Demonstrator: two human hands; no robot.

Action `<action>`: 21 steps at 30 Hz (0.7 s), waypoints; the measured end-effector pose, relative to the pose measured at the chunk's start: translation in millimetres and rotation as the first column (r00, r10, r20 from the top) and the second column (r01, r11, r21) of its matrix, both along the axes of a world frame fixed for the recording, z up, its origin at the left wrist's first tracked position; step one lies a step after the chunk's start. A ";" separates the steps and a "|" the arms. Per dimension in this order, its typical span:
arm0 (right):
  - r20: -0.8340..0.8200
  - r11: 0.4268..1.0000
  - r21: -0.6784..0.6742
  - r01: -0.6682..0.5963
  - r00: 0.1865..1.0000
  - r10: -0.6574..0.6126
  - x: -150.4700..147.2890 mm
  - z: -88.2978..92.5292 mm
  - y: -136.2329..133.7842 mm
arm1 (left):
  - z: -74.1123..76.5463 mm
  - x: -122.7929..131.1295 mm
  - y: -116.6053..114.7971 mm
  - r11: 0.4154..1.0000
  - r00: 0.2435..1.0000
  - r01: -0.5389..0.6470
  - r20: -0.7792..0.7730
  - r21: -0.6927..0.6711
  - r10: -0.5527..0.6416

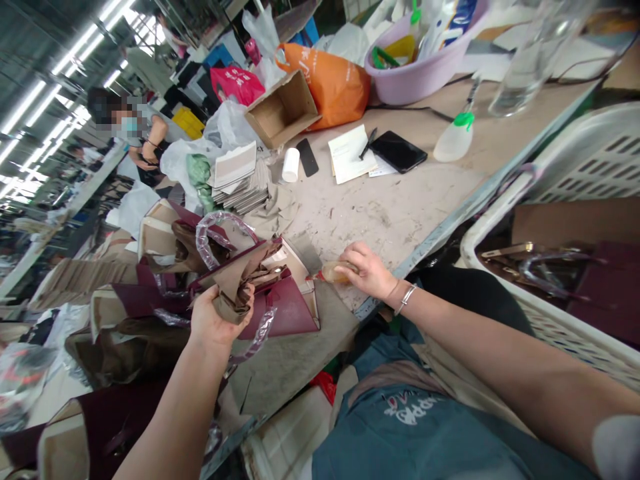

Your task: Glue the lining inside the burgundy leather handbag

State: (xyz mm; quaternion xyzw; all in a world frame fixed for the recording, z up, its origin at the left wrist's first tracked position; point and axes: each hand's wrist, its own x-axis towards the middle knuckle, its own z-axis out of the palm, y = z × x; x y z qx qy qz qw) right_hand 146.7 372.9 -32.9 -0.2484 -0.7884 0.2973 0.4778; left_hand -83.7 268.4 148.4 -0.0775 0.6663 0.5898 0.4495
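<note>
Counter (pixel 380 213), brown and scuffed, slants across a crowded workshop. On the right stands a white plastic basket (pixel 555 143) with burgundy items inside. A burgundy handbag (pixel 293 310) lies at the counter's near side, its handles wrapped in clear plastic, beside other bags. Brown lining (pixel 233 307) is bunched out of it, with the left hand's (pixel 217 317) fingers clamped on the folds. The right hand's (pixel 367 270) fingers close around a small amber bottle (pixel 337 272), its red tip beside the handbag's pale edge; whether they touch is unclear.
</note>
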 end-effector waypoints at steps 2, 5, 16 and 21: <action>-0.003 0.999 -0.025 -0.047 0.999 0.046 1.0 1.3 5.7 | -1.4 -0.1 2.7 1.000 1.000 -0.017 -0.009 0.012 0.017; 0.007 0.992 -0.088 -0.091 0.996 0.092 3.7 -5.0 11.3 | -3.6 -1.6 5.0 0.999 1.000 -0.025 -0.009 0.022 0.026; -0.070 0.989 -0.104 -0.101 0.993 0.094 -3.9 -16.6 4.3 | -10.2 -9.9 11.3 1.000 1.000 0.002 -0.019 0.007 -0.002; -0.055 0.999 -0.031 -0.015 0.998 0.013 -4.0 -13.2 7.7 | -10.8 -8.4 13.8 1.000 0.999 0.010 -0.033 -0.004 -0.010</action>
